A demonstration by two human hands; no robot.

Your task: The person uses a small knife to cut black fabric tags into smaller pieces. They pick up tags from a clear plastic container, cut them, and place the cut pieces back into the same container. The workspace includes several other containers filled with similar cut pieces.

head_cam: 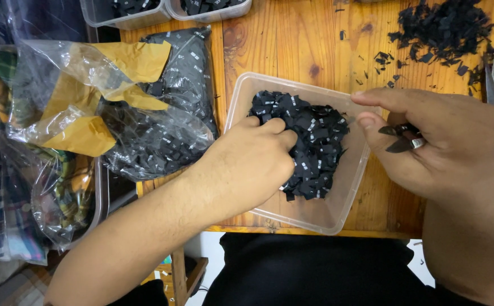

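Observation:
A clear plastic tub (349,187) sits on the wooden table (292,45) and holds a heap of small black fabric labels (315,141). My left hand (252,161) reaches into the tub, its fingers curled into the left side of the heap. My right hand (439,141) hovers over the tub's right rim, holding small black-bladed snips (402,137) against the palm with thumb and forefinger stretched out.
A clear bag (167,113) of more black labels with yellow paper lies to the left. Black fabric scraps (439,28) are piled at the top right. Two more tubs (167,8) stand at the far edge. Bagged cloth (9,170) is at the far left.

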